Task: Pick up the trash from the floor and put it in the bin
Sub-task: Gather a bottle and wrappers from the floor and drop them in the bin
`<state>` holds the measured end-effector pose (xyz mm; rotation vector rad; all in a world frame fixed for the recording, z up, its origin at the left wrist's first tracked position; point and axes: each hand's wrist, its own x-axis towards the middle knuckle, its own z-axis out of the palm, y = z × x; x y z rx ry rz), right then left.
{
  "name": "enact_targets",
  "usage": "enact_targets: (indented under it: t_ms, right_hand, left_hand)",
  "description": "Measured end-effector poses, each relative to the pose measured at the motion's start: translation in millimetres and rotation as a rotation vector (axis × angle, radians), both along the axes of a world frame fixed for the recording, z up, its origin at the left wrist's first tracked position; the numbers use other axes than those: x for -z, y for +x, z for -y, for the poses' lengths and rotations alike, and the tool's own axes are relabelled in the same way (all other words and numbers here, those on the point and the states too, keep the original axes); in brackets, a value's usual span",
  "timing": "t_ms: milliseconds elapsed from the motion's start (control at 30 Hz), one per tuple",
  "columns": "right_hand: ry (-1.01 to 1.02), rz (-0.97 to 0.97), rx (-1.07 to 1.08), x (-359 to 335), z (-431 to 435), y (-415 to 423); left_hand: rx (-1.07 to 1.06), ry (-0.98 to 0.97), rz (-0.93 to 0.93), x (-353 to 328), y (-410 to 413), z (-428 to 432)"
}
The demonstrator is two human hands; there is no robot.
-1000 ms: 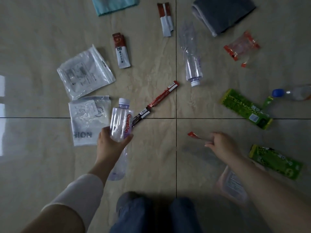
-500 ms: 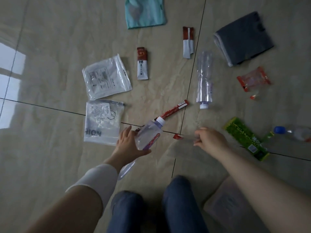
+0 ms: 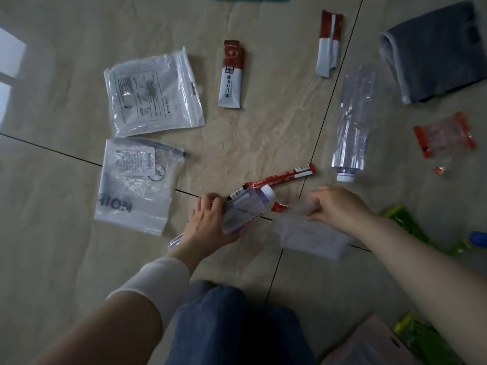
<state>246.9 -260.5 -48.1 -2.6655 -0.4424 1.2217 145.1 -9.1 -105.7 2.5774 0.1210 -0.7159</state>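
Observation:
My left hand (image 3: pixel 204 222) grips a clear plastic bottle (image 3: pixel 247 209) with a white cap, held low over the floor and tilted toward the right. My right hand (image 3: pixel 336 206) pinches a clear plastic wrapper (image 3: pixel 311 235) with a red tip (image 3: pixel 279 207); the wrapper hangs blurred below the hand. A long red stick wrapper (image 3: pixel 284 176) lies on the tiles just beyond the bottle's cap. A second clear bottle (image 3: pixel 351 125) lies further right. No bin is in view.
Two clear zip bags (image 3: pixel 152 93) (image 3: pixel 134 185) lie at the left. Two red-and-white sachets (image 3: pixel 230 75) (image 3: pixel 329 43), a grey cloth (image 3: pixel 437 51), a red-edged wrapper (image 3: pixel 442 134), green packets (image 3: pixel 405 222) and a blue cap (image 3: pixel 478 237) are scattered around. My knees (image 3: pixel 229 320) are below.
Both hands have drawn together near the tile joint. The bottle in my left hand has tipped from upright toward the right, and the right hand has carried its wrapper leftward.

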Motion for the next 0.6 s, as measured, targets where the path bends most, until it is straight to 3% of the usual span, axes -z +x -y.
enact_targets:
  t_ms: [167, 300, 500, 600]
  right_hand:
    - [0.040, 0.063, 0.027, -5, -26, 6]
    - [0.006, 0.108, -0.035, 1, -44, 11]
    - [-0.054, 0.181, -0.053, 43, -74, 15]
    - [-0.148, 0.145, -0.110, 50, -83, 11]
  left_hand:
    - [-0.070, -0.051, -0.105, -16, 1, -7]
    - [-0.288, -0.129, -0.048, -40, -5, -36]
    - [-0.709, -0.392, -0.008, -48, -18, -110]
    - [-0.786, -0.420, -0.033, -40, -25, -133]
